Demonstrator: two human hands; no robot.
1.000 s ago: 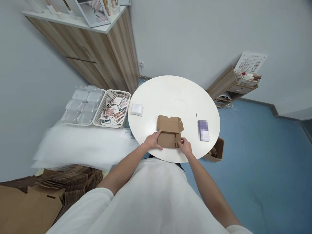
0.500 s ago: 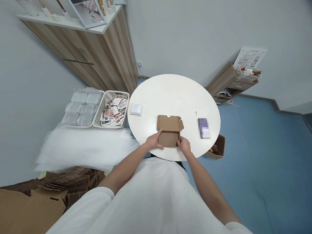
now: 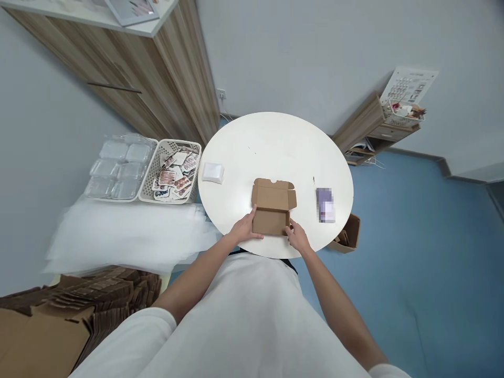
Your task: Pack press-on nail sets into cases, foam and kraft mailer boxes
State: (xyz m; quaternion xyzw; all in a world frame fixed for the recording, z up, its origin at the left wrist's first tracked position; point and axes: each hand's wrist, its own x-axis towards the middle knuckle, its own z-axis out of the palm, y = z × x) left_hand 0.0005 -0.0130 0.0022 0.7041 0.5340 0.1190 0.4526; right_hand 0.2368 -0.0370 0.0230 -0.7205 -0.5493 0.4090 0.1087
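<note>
A small brown cardboard mailer box (image 3: 271, 222) sits near the front edge of the white round table (image 3: 275, 142), its lid folded up and back with the side flaps out. No contents show in its tray. My left hand (image 3: 244, 228) grips the box's left end, fingers along the side and thumb at the front edge. At the right end, my right hand (image 3: 298, 235) pinches the side wall near the front corner. Some fingertips of both hands are hidden by the cardboard.
To the left on the table lies a white stack (image 3: 213, 172); to the right, a blurred purple packet (image 3: 325, 205). Beside the table stand a basket of printed cards (image 3: 175, 176), clear plastic cases (image 3: 118, 167), flattened cardboard (image 3: 114, 294) and an open carton (image 3: 352, 231).
The view has shifted slightly. Both hands stay at the ends of the box, and my right fingers have shifted a little on its right wall.
</note>
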